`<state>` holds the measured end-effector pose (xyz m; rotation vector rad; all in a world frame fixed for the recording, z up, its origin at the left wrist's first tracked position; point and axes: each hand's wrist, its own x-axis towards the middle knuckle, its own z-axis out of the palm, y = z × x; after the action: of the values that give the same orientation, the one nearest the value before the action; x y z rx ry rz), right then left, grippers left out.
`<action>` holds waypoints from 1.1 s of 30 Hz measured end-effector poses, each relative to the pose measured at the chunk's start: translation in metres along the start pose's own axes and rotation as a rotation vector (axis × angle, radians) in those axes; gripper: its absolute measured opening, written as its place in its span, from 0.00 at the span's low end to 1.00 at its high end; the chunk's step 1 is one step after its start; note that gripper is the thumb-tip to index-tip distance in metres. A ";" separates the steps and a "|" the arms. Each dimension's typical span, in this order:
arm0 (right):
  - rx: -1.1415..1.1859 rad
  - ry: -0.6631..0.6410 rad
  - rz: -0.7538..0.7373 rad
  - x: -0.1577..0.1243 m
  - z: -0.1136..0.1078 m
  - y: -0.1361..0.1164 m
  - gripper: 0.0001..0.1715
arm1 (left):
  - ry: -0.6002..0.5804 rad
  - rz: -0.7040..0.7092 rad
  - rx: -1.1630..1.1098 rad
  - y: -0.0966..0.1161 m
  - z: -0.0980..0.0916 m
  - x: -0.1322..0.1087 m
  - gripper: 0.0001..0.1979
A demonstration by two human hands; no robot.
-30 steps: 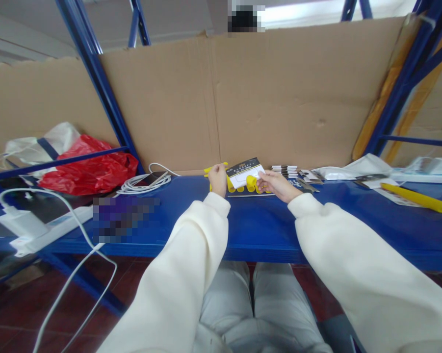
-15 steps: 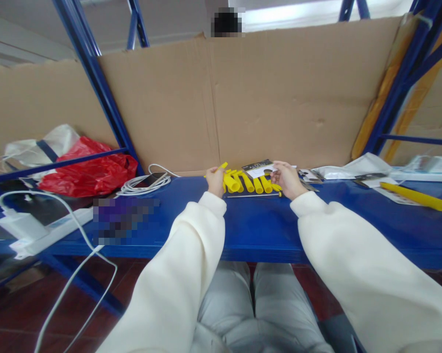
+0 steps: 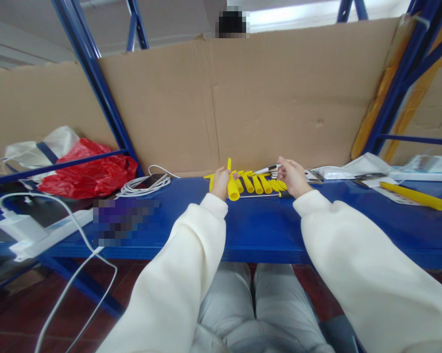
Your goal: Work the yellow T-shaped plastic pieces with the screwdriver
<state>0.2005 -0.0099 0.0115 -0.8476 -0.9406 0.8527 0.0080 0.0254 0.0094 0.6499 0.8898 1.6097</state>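
My left hand (image 3: 220, 179) is closed round a yellow handle (image 3: 231, 185) of a yellow tool set (image 3: 257, 183) lying on the blue shelf (image 3: 265, 225). One thin yellow piece sticks up above the fist. My right hand (image 3: 293, 177) pinches a black and white card (image 3: 267, 169) edge-on, just above the right end of the yellow handles. A thin metal rod lies in front of the set.
A cardboard sheet (image 3: 265, 98) stands behind the shelf. A coiled white cable and a phone (image 3: 147, 182) lie at the left, beyond them a red bag (image 3: 88, 169). Left front holds a white power strip (image 3: 40, 230). Packets and a long yellow tool (image 3: 414, 196) lie at the right.
My right hand has lifted the card off the yellow handles and carried it right, turning it edge-on. My left hand has tilted its yellow piece upright.
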 end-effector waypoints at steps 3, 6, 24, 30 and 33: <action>0.021 0.044 -0.029 0.005 -0.004 -0.001 0.23 | -0.002 0.001 0.005 -0.001 0.000 -0.001 0.21; 0.059 0.130 -0.047 0.011 -0.010 -0.003 0.24 | -0.004 0.001 0.022 0.000 0.000 -0.002 0.20; 0.005 0.573 0.097 0.055 -0.091 -0.016 0.10 | 0.006 0.000 0.071 -0.003 0.001 0.001 0.18; -0.225 0.639 0.041 0.065 -0.113 -0.003 0.13 | -0.016 -0.013 0.032 -0.005 0.000 0.002 0.17; -0.432 0.615 -0.044 0.073 -0.127 0.010 0.12 | -0.015 -0.028 0.019 -0.005 0.000 0.001 0.16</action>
<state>0.3384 0.0301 -0.0178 -1.3580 -0.5923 0.3049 0.0107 0.0273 0.0058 0.6595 0.9000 1.5712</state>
